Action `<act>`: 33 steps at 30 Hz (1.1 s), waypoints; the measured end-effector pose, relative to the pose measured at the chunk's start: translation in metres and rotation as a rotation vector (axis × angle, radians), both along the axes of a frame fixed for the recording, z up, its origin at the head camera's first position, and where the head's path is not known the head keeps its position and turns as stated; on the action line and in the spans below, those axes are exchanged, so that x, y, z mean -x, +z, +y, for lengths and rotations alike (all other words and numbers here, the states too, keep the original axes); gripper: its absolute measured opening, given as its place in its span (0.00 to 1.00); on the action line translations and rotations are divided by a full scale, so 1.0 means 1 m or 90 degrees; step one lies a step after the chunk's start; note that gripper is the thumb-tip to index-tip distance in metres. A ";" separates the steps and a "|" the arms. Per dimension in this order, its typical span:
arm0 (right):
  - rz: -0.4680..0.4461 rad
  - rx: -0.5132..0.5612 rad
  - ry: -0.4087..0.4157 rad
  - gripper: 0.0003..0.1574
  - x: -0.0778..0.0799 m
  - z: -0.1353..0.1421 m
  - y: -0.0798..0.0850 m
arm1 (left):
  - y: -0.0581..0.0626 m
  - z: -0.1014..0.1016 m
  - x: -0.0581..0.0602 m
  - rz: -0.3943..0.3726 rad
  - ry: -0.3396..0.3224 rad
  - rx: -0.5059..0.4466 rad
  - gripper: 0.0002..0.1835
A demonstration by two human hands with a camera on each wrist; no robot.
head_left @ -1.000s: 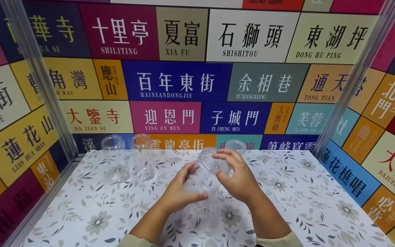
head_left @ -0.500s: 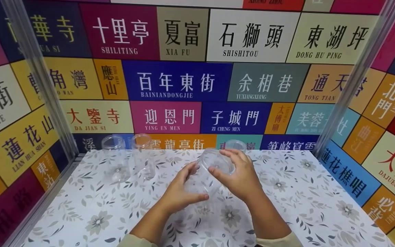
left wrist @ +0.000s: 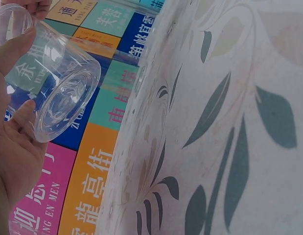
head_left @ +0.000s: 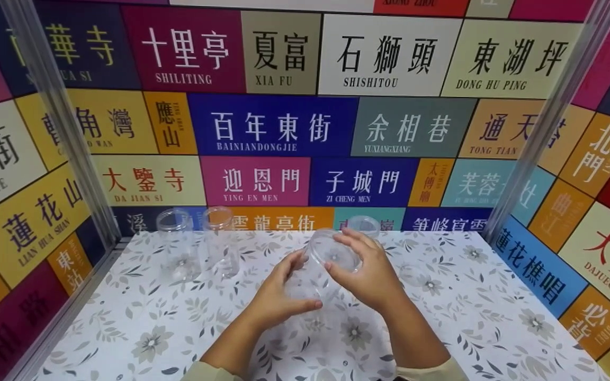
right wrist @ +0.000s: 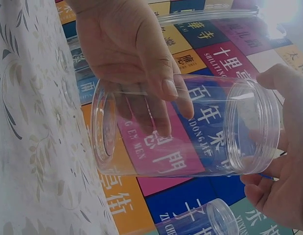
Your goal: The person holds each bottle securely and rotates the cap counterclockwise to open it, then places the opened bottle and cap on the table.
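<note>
Thumb of the right hand [head_left: 366, 270] now lies farther to the left on the rim of the clear lid [head_left: 334, 250] than 1 second ago, while the left hand [head_left: 281, 293] stays almost in the same place. From this I judge that the lid is being turned on the jar [right wrist: 190, 154]; whether it is tight, I cannot tell. The jar is above the table [head_left: 98, 349], tilted, with its lid end up. Left fingers curve around its body on the left, thumb on the near side; right thumb and fingers grasp the lid at its rim. 2 other clear jars [head_left: 178, 248] stand at far left.
</note>
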State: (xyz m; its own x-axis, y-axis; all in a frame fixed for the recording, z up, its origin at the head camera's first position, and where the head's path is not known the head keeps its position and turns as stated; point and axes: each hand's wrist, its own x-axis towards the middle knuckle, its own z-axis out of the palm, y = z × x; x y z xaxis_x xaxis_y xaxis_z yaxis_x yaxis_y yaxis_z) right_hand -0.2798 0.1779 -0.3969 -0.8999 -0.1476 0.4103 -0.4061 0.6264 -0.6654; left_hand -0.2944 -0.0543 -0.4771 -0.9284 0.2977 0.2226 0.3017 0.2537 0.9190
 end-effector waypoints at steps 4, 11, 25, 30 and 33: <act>0.001 0.008 0.032 0.35 -0.001 0.001 0.000 | 0.000 0.000 0.000 -0.004 -0.001 -0.004 0.62; -0.005 0.016 0.067 0.35 -0.002 0.002 0.000 | 0.001 0.000 0.000 -0.004 -0.004 -0.012 0.62; -0.042 -0.040 -0.056 0.51 0.001 -0.002 0.001 | 0.000 0.000 0.000 -0.002 0.000 0.001 0.60; -0.041 -0.037 -0.060 0.52 0.001 -0.003 0.000 | 0.000 0.000 -0.001 0.012 -0.009 0.005 0.60; -0.037 -0.031 -0.053 0.50 0.001 -0.003 0.000 | 0.000 0.001 -0.001 0.009 -0.005 0.006 0.60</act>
State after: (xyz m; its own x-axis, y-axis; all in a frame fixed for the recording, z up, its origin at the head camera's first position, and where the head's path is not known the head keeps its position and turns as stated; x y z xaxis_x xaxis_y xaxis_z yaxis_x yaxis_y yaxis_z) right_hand -0.2809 0.1748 -0.3970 -0.9320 -0.0901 0.3512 -0.3130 0.6886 -0.6541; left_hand -0.2934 -0.0538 -0.4773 -0.9228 0.3074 0.2321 0.3161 0.2602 0.9124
